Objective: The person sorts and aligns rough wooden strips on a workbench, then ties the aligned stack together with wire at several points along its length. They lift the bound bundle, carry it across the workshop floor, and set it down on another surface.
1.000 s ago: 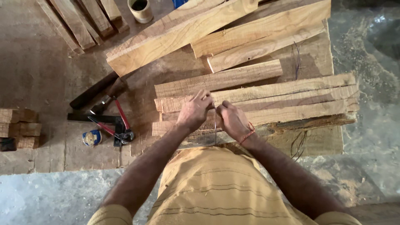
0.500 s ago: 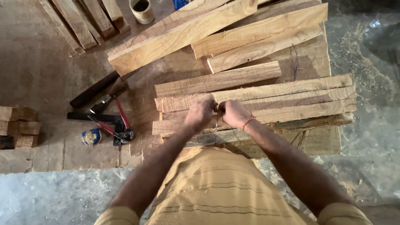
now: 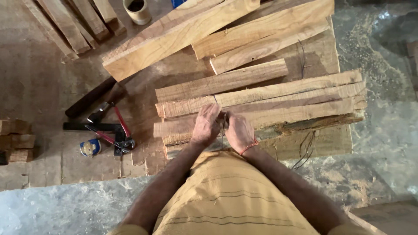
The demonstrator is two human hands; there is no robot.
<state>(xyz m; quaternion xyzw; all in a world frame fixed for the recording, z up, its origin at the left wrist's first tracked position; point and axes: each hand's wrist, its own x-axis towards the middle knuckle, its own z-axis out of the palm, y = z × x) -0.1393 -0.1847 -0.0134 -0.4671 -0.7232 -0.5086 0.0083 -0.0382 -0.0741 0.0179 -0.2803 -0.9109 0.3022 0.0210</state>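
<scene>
Red-handled pliers [image 3: 116,130] lie left of the bundle beside a black square [image 3: 93,127], a dark-handled tool [image 3: 89,99] and a small blue tin [image 3: 90,148]. Thick planks [image 3: 174,37] lie slanted across the top, with a round cup [image 3: 137,9] and more wood strips [image 3: 72,24] beyond. Small wood blocks [image 3: 15,139] sit stacked at the far left.

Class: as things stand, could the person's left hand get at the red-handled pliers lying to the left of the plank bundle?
Probably yes. The left hand rests on the plank bundle, and the red-handled pliers lie uncovered to its left with only bare board between. Whether it is gripping the thin wire is unclear.
</scene>
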